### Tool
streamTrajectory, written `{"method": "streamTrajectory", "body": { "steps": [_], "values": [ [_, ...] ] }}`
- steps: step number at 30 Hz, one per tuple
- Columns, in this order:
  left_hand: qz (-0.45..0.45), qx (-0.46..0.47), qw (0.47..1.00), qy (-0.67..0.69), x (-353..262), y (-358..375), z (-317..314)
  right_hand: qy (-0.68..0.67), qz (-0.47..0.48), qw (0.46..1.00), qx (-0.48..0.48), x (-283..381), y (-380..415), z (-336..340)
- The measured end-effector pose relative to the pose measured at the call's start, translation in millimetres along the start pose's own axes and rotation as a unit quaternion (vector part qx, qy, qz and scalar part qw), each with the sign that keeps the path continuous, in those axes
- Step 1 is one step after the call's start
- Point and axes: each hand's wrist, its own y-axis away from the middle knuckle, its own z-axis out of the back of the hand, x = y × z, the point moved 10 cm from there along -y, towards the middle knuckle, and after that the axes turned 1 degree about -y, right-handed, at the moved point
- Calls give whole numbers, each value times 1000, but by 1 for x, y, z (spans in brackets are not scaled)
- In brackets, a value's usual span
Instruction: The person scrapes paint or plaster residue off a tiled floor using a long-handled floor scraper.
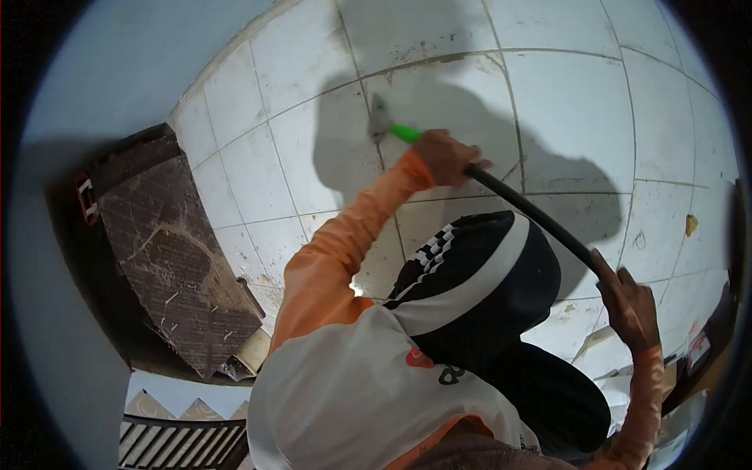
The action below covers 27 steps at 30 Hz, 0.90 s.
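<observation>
Left grip (445, 154) is wrapping tight around the long black pole with the green neck and grey metal scraper blade (533, 215), right up near the green end, while the right grip (630, 301) is clamping the back end of it. The blade (380, 120) is pressing on the dirty white tiled floor (580, 117), so the pole's long axis is running from lower right up to upper left, and the left hand is way closer to the blade.
</observation>
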Motion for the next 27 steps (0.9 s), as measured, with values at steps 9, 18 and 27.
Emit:
{"method": "streamTrajectory", "body": {
  "steps": [9,18,27],
  "values": [
    [96,-94,991,-26,42,10,35,93,35,994,55,29,-49,87],
    [108,-179,971,-112,107,52,86,168,69,981,73,109,-119,120],
    [187,-134,966,-117,154,119,100,151,165,974,33,156,-164,92]
  ]
}}
